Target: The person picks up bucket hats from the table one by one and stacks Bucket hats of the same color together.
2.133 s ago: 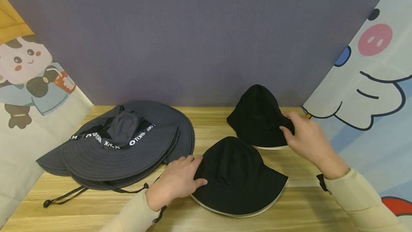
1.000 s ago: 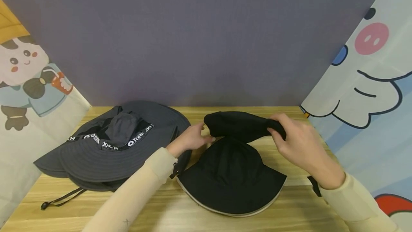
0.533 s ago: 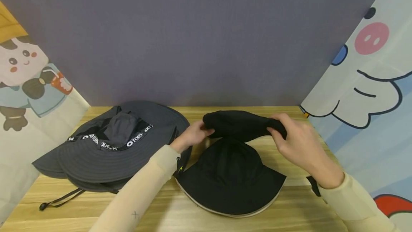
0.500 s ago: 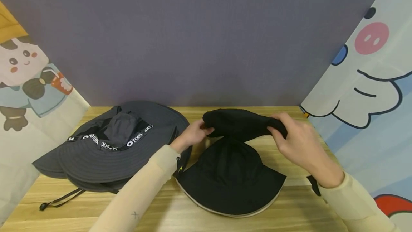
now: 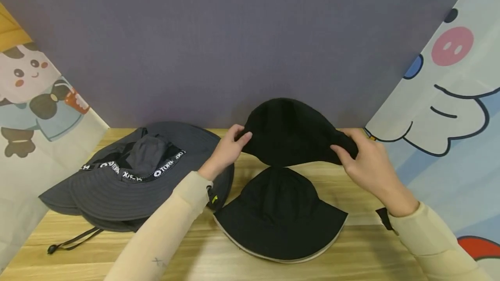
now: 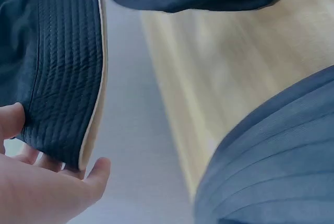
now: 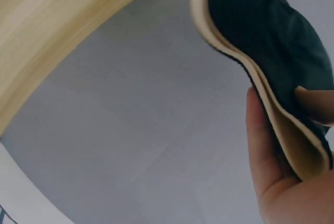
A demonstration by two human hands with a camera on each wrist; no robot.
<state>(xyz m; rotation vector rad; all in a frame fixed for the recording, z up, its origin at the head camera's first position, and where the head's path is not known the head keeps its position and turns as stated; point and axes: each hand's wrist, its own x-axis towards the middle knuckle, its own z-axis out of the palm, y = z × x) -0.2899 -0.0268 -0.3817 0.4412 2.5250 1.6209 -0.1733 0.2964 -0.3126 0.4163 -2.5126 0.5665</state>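
Note:
Between both hands a black bucket hat [image 5: 287,131] is held up near the back of the table. My left hand [image 5: 228,146] pinches its left brim edge, thumb on the near side. The right hand [image 5: 369,164] grips the brim at the right. In the right wrist view the held hat's brim [image 7: 255,70] is folded and shows a pale inner side. The left wrist view shows the stitched brim [image 6: 68,72] between thumb and fingers. Just below, a second black bucket hat [image 5: 281,220] lies crown up on the table, its pale brim edge facing the front.
Dark grey wide-brimmed hats [image 5: 140,194] lie stacked at the left, partly behind my left forearm, with a cord and toggle [image 5: 52,248] trailing. A grey panel [image 5: 234,47] closes the back of the wooden table [image 5: 218,255]. Printed cartoon sheets [image 5: 449,112] flank both sides.
The right hand's hat came left from the back right, and the left hand moved from the front hat to its brim. Over the last half second the held hat rose and spread wider.

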